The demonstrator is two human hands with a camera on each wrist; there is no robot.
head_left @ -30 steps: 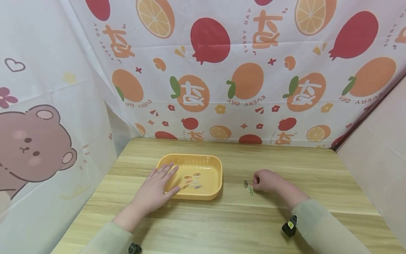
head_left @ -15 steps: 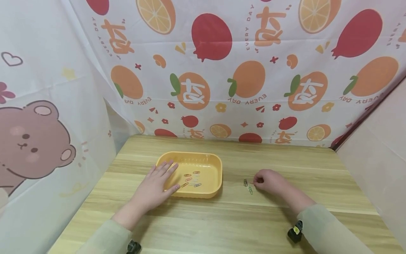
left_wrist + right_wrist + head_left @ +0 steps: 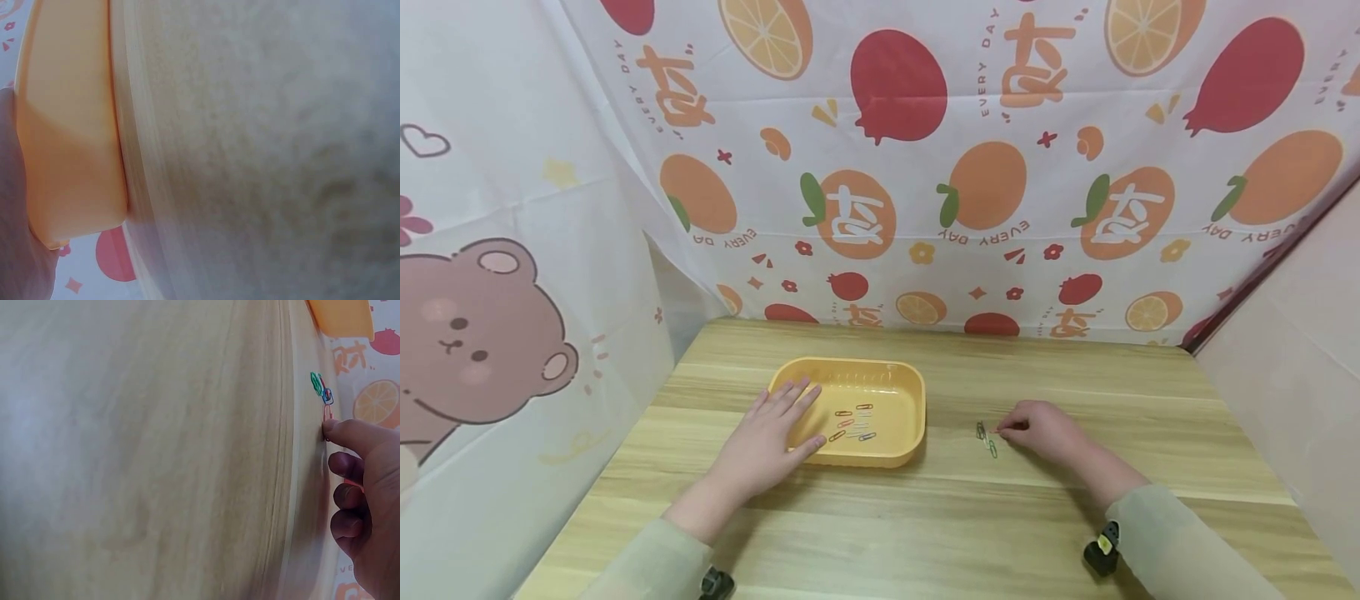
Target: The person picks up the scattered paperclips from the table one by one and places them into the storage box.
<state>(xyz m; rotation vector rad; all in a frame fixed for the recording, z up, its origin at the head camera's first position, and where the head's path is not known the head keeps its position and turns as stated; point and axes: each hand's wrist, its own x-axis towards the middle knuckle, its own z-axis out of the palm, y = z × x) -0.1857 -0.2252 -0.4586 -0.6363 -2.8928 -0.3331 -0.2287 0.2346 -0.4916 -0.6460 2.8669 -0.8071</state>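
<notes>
My left hand lies with spread fingers over the left side of a yellow plastic tray. Several coloured paper clips are scattered on the tray's floor. To the right of the tray, my right hand pinches a pinkish-red paper clip by one end, low over the table. Just left of those fingertips lie a few more clips, among them a green paper clip, a dark one and, in the right wrist view, a blue paper clip. Whether the pinched clip is linked to these cannot be told.
The wooden table backs onto a fruit-print cloth. A white cloth with a bear print hangs on the left, and a pale panel stands on the right.
The right fingers were curled down close to the clips; they have straightened a little, and the pinkish-red clip now shows at their tips. The left hand and tray stay put.
</notes>
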